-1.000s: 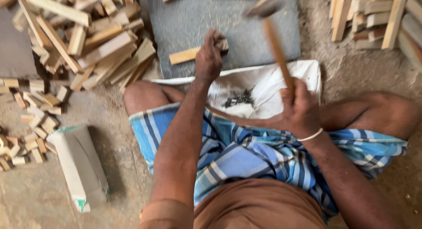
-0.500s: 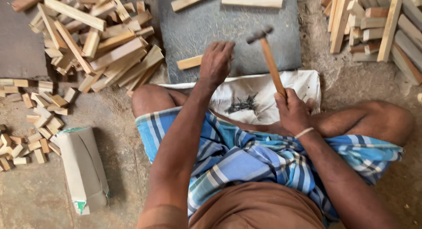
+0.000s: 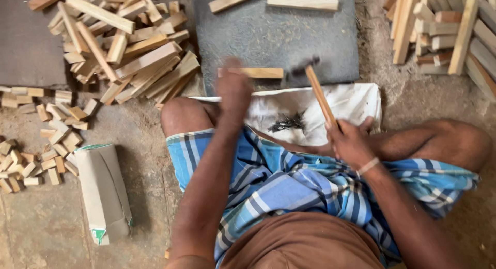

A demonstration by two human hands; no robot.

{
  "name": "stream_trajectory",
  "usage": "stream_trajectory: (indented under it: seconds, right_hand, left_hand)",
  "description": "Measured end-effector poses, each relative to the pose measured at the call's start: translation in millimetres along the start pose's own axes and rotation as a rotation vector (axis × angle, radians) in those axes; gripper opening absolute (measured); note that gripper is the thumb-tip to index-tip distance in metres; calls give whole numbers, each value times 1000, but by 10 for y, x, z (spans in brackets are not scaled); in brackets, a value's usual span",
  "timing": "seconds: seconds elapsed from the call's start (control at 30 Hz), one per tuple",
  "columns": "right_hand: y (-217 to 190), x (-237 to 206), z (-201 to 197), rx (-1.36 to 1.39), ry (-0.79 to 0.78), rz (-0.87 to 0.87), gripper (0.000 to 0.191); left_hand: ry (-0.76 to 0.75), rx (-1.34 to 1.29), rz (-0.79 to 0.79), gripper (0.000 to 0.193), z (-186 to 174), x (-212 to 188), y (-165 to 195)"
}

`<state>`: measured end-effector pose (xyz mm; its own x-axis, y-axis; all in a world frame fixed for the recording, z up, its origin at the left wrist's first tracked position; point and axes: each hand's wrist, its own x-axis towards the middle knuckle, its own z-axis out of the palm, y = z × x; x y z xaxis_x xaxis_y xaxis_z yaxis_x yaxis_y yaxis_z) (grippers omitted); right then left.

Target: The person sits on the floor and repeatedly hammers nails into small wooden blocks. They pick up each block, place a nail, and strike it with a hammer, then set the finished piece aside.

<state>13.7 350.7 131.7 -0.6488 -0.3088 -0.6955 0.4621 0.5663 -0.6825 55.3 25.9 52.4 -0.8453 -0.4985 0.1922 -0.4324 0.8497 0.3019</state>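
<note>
On the grey stone slab (image 3: 279, 36) in front of the seated person, a short wooden strip (image 3: 257, 73) lies flat with its long axis running left to right, its left end hidden behind the left hand (image 3: 233, 91). That hand is blurred; it seems to pinch or steady the strip, though I cannot tell how far the fingers are closed or whether a nail is between them. The right hand (image 3: 351, 142) is wrapped firmly around the wooden handle of a hammer (image 3: 319, 96), whose shaft slants up and to the left from the fist, the dark, smeared head pointing toward the strip's right end, just beside it. As a judgement, the main risk is the hammer head landing on the left fingers, since they sit so near the strike point; a glancing blow could also make the strip skid on the slab or split along its grain. A small heap of dark nails (image 3: 289, 122) rests on the white cloth (image 3: 351, 101) across the lap, and could scatter if a knee shifts.
</note>
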Motion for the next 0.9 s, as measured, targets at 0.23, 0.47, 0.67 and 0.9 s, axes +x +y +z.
stream_trajectory:
  seconds: [0.23, 0.47, 0.67, 0.9]
  right_hand:
    - [-76, 151, 159, 105, -161, -116, 28]
    - [-69, 265, 126, 148, -95, -135, 25]
    - [-16, 345, 71, 259, -88, -53, 26]
    - [-32, 350, 61, 290, -173, -16, 25]
  left_hand:
    - [-628, -256, 559, 20, 250, -631, 849]
    - [-561, -361, 490, 16, 89, -672, 802]
    - [-192, -474, 448, 34, 283, -438, 617]
    - [-87, -61, 375, 15, 129, 309, -62]
